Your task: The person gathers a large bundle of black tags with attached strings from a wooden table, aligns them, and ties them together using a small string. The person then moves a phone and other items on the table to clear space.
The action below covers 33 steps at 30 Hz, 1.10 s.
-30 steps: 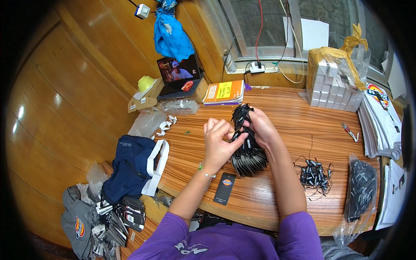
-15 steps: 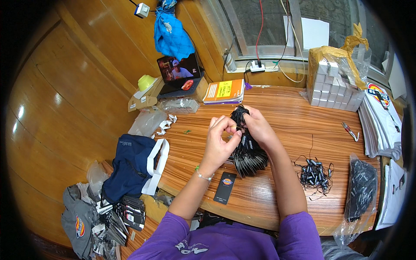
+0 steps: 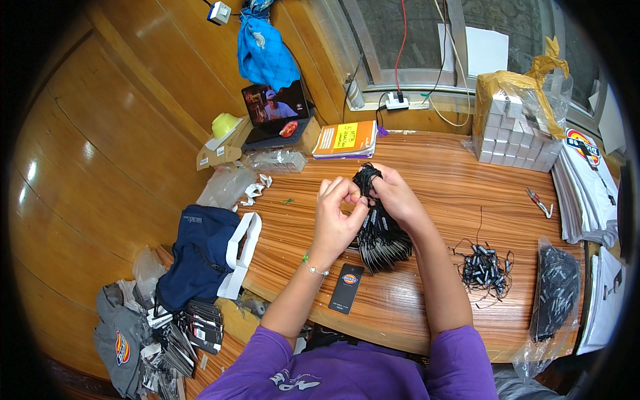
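Note:
A thick bunch of black hang tags (image 3: 385, 248) hangs over the wooden table, fanned out at its lower end. Its gathered black strings (image 3: 366, 176) are gripped in my right hand (image 3: 398, 197), fingers wrapped round them. Thumb and fingertips of my left hand (image 3: 337, 215) pinch at the same strings from the left side; exactly what lies between those fingertips is too small to make out. Below the bunch, one black tag (image 3: 347, 289) lies flat on the table. To the right sits a loose heap of black tag strings (image 3: 485, 272).
A clear bag of black strings (image 3: 557, 290) lies at the right edge, with small thread snips (image 3: 539, 202) beyond. Stacked small boxes (image 3: 517, 137) and notebooks (image 3: 345, 141) stand at the back. A laptop (image 3: 277, 110) is back left, near a navy garment (image 3: 193, 257).
Both hands stay almost in place on the strings. My left fingertips have shifted slightly, and the small yellowish bit seen at them earlier is less visible now.

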Tool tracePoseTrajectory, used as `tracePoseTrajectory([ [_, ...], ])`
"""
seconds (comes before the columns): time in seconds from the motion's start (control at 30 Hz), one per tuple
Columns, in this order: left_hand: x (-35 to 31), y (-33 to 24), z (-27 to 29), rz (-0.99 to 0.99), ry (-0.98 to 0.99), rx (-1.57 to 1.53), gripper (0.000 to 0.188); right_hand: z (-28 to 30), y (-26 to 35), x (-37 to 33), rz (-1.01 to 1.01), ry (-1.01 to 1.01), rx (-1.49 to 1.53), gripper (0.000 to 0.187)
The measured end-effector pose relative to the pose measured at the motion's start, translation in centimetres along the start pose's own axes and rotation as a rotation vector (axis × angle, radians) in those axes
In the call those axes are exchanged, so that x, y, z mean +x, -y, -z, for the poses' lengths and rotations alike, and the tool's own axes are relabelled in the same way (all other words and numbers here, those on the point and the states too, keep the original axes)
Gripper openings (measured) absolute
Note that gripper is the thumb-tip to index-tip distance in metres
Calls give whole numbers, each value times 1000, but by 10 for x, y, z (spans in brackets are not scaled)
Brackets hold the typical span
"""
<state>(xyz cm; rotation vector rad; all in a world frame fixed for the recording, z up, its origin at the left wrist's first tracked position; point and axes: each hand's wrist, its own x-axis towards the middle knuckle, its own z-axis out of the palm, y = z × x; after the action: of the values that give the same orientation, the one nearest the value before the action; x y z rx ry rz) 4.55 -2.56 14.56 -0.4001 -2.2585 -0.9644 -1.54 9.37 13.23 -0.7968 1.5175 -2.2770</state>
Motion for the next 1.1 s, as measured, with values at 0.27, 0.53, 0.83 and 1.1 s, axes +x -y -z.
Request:
tracePoseTrajectory([
  [0.27,-2,-3,5,-48,27,52,15,-2,4,-1,-22,-44,9,15],
  [0.53,-5,0,9,-144,6,162,26,10,-7,4,-55,-72,190,17],
  [0.83,-16,23,9,376,73,-558,39,4,-9,5,-17,-47,472,10],
  [1.1,-13,24,10,65,47,-109,35,7,-10,5,-87,-35,422,9],
])
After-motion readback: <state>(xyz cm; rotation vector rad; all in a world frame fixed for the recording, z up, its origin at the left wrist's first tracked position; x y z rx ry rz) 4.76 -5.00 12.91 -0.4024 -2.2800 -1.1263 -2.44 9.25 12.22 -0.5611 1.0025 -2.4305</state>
